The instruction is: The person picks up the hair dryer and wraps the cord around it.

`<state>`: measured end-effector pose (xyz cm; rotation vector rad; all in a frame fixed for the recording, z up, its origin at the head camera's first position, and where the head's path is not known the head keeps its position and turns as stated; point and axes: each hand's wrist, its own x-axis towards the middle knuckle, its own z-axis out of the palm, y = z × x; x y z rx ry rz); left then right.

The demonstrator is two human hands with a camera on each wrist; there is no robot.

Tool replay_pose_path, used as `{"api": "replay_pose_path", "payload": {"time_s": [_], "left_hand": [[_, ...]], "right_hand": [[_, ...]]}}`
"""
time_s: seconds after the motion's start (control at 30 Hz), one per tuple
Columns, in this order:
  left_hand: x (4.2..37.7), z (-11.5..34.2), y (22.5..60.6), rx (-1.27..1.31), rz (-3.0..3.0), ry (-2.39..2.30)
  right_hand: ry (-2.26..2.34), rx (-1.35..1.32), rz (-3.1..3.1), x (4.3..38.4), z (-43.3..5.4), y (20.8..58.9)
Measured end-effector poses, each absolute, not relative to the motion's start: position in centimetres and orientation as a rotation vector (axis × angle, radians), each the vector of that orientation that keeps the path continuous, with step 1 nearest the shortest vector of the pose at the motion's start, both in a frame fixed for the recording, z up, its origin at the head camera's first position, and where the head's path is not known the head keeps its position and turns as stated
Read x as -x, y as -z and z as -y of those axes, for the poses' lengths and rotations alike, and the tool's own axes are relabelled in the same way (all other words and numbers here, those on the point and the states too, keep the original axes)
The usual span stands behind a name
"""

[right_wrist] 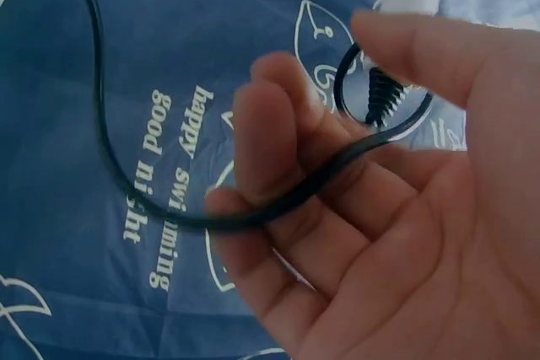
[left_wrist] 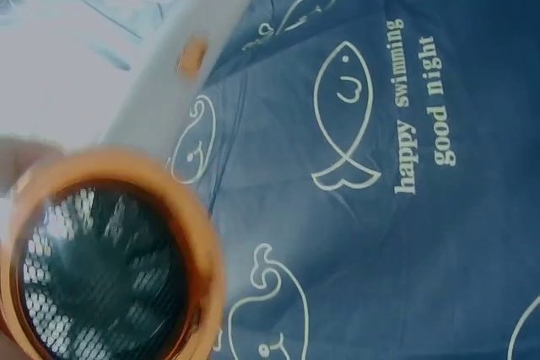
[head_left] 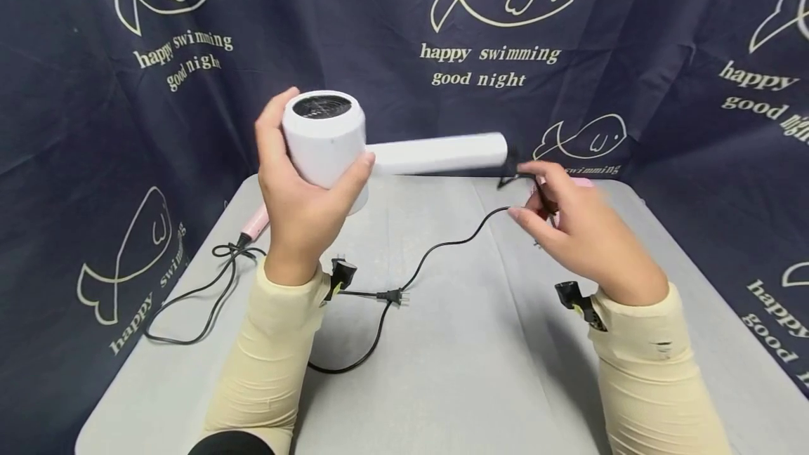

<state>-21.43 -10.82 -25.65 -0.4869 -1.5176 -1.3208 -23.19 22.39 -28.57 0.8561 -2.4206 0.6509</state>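
My left hand point(head_left: 297, 209) grips the round body of a white hair dryer point(head_left: 325, 153), holding it up above the table with its handle stretched out to the right. In the left wrist view, an orange rim surrounds the dark mesh end point(left_wrist: 101, 276), and an orange patch point(left_wrist: 192, 56) shows on the blurred handle. My right hand point(head_left: 569, 216) is just past the handle's end. Its black cord point(right_wrist: 194, 223) lies across the loosely bent fingers, with the thumb apart from them. The ribbed cord sleeve point(right_wrist: 386, 94) shows behind the hand.
On the grey table point(head_left: 442, 371), the cord runs down to a two-pin plug point(head_left: 393, 295). At left is a pink rod-like handle point(head_left: 255, 223) with its own looped black cord point(head_left: 208, 332). Something pink point(head_left: 581, 182) lies behind my right hand. Dark blue fish-print cloth point(head_left: 354, 34) surrounds the table.
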Motion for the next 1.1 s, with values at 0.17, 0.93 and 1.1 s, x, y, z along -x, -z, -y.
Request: {"api": "replay_pose_path", "payload": {"time_s": [0.17, 0.93, 1.1], "left_hand": [[20.6, 11.0, 24.6, 0.383, 1.43, 1.327], [22.5, 12.7, 26.1, 0.825, 1.661, 1.649], [22.6, 11.9, 26.0, 0.787, 1.456, 1.804]], "right_hand": [[-0.671, -0.846, 2.366, 22.7, -22.7, 28.1], [-1.169, -0.82, 1.9, 21.3, -20.9, 26.9], [-1.157, -0.834, 2.057, 21.9, -20.8, 28.3]]}}
